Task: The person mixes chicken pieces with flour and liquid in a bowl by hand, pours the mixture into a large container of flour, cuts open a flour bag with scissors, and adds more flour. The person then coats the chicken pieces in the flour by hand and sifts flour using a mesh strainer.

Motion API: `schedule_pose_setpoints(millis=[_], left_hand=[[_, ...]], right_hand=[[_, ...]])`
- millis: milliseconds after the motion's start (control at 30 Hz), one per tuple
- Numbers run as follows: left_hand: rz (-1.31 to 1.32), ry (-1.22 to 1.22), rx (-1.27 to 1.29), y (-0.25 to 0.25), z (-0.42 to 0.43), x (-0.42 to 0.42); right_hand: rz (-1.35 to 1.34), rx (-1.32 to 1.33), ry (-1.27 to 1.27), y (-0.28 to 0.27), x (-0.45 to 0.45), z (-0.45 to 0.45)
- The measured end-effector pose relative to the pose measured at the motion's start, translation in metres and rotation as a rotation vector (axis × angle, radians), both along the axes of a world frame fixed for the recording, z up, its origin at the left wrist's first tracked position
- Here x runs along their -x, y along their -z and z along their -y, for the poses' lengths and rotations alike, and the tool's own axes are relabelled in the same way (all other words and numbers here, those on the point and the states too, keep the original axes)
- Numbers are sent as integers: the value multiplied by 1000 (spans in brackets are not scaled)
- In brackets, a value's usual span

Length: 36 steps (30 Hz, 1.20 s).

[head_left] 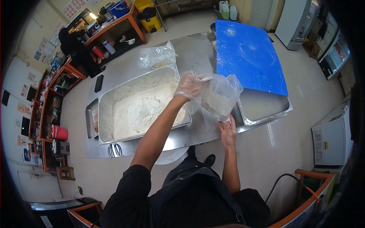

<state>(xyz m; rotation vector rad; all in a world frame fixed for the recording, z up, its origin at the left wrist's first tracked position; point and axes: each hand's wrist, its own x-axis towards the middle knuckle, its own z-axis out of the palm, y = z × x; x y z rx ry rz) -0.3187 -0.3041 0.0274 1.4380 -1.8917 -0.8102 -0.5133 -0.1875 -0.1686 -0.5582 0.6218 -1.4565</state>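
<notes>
A clear plastic bag (218,97) with pale contents hangs between my hands over the steel table. My left hand (192,86), in a thin clear glove, grips the bag's upper left part. At its lower end my right hand (227,131) holds the bottom between thumb and fingers. Left of the bag a deep metal tray (106,117) holds white flour (142,110), partly hidden by my left forearm. To the right, a second metal tray (247,122) with pale contents lies partly under a blue board (247,57).
Another plastic bag (157,57) lies behind the flour tray. A black phone-like object (99,83), a small metal tray (89,119) and scissors (115,150) are at the left. Another person (74,49) stands by an orange-edged counter (114,22).
</notes>
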Motion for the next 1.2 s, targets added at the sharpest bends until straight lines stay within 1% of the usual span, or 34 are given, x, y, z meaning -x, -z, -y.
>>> schedule_pose_setpoints(millis=[33,67,100,167,200,233,267,300,400,433,500,533,600,667,733,767,800,833,867,900,933,967,1000,1100,1167,1200], left_hand=[[58,-12,35,14,16,-3],[112,-28,68,39,33,-4],[161,-47,96,62,43,-7],[136,81,-69,87,55,-15],[124,149,-133,83,65,-17],[192,208,-138,80,71,-16],[261,264,-141,65,69,-13],[331,319,-145,51,72,-16],[27,611,172,32,94,-60],[31,566,118,22,109,-77],[226,254,122,23,148,-125],[233,246,98,32,176,-164],[785,-4,228,53,200,-222],[1155,-15,155,73,208,-265],[1163,-74,169,108,233,-308],[1175,-102,183,120,243,-324],[1112,-215,320,112,242,-336],[1040,-323,453,93,238,-345],[960,-298,526,67,230,-349],[877,-278,597,42,220,-350],[923,-261,594,28,213,-348],[972,-240,596,17,208,-346],[1024,-217,600,12,204,-346],[864,-212,867,18,190,-355],[932,-273,823,-2,168,-350],[969,-309,800,-12,158,-349]], right_hand=[[-72,-118,3,-10,5,-6],[-148,-238,4,-15,9,-12],[-258,-269,25,-15,10,-20],[-489,-311,67,-20,13,-26],[-551,-310,95,-30,12,-22],[-615,-312,123,-43,10,-21],[-680,-312,150,-58,8,-16],[-705,-228,211,-72,7,-8],[-791,-17,351,-120,3,16],[-834,37,376,-140,0,28],[-929,116,401,-176,-5,49],[-980,143,400,-192,-9,60],[-1104,183,372,-213,-10,82],[-1241,222,310,-228,-10,113],[-1249,313,236,-246,-24,155],[-1295,340,185,-254,-38,177],[-1340,363,135,-260,-52,200],[-1371,360,4,-265,-70,225],[-1399,361,-130,-266,-91,253],[-1474,301,-256,-260,-115,281],[-1545,373,-387,-244,-134,313],[-1580,286,-530,-221,-154,344],[-1619,240,-598,-195,-176,373],[-1604,-117,-754,-108,-237,429],[-1473,-99,-728,-64,-263,436],[-1326,-91,-725,-55,-275,433]])
